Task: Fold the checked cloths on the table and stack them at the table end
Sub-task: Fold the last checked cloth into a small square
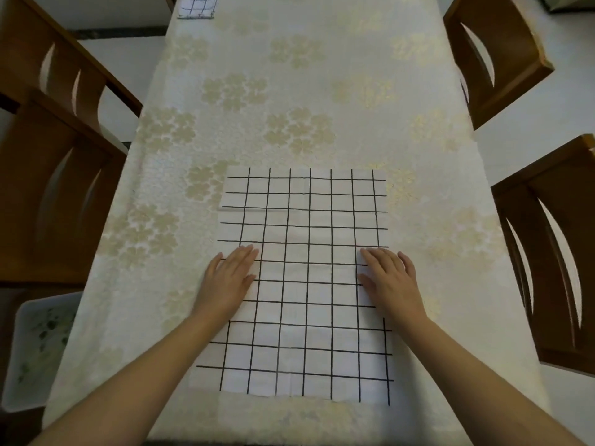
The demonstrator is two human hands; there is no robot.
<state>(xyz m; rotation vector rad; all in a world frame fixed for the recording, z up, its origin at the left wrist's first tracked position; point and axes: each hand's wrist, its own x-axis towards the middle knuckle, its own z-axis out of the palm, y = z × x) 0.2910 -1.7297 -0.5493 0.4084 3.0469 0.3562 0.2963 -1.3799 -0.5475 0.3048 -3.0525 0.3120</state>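
Presently: one checked cloth (302, 284), near, lying flat and unfolded; left hand (230, 278) and right hand (391, 278) spread flat upon it. Folded cloth (197, 6) at far end.

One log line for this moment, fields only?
stage: smoothing | cloth: flat, unfolded | left hand: flat on cloth | right hand: flat on cloth | stack: far end of table

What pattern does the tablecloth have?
Pale cream tablecloth with faint beige flower clusters, seen in the head view.
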